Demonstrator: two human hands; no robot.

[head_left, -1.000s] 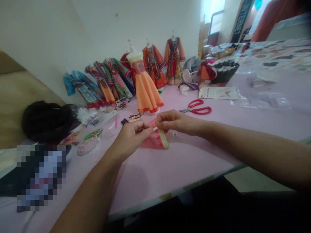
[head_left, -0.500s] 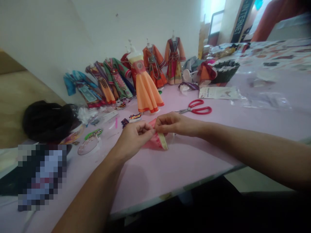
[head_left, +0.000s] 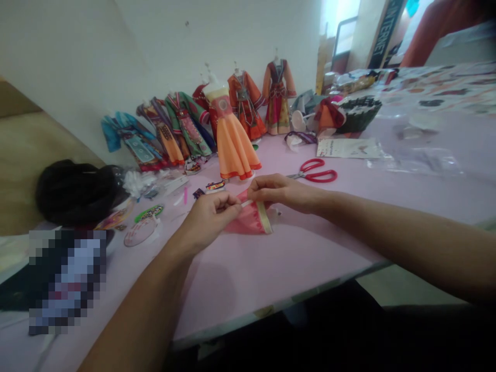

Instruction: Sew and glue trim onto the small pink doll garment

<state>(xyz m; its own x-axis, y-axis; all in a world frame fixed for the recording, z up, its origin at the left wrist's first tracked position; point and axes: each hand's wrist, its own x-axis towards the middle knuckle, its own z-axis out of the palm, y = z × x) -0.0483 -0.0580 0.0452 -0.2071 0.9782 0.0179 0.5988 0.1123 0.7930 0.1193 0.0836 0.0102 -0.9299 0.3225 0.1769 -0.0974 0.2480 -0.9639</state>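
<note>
In a pinch, my left hand [head_left: 211, 216] holds the left part of a small piece of pink cloth [head_left: 248, 221] with a cream trim along its right edge. Thumb against fingers, my right hand [head_left: 284, 192] grips the upper edge of the same cloth. A thin whitish strip [head_left: 246, 203] shows between the two sets of fingertips; whether it is part of the cloth I cannot tell. The cloth hangs low over the table. Red-handled scissors [head_left: 320, 176] lie just beyond my right hand. Behind both hands stands a doll form in an orange dress [head_left: 237, 147].
Along the wall stand several small dressed forms, such as one in a red and gold robe [head_left: 278, 98]. A black bundle [head_left: 75, 194] and plastic scraps lie at the left. A white card [head_left: 344, 148] and a clear plastic bag [head_left: 422, 163] lie at the right.
My hands have drawn slightly apart, the right one moving a little right. More of the pink cloth and the whitish strip now show between them.
</note>
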